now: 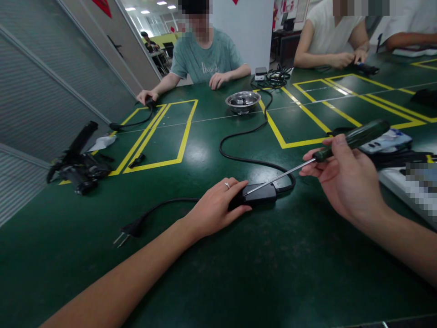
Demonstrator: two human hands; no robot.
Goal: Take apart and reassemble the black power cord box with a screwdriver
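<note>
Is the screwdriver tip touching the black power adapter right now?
Touching. The head view shows the screwdriver shaft's tip meeting the top of the power adapter, with no gap, while the left hand presses the adapter down.

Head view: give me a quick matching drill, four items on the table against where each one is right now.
Things:
1. screwdriver
2. black adapter
3. metal bowl
4. plug

Places:
A. lying loose on the green table, left of the forearm
B. held in the right hand
C. far side, between the yellow outlines
D. pressed down under the left hand

Pairs: 1-B, 2-D, 3-C, 4-A
</note>
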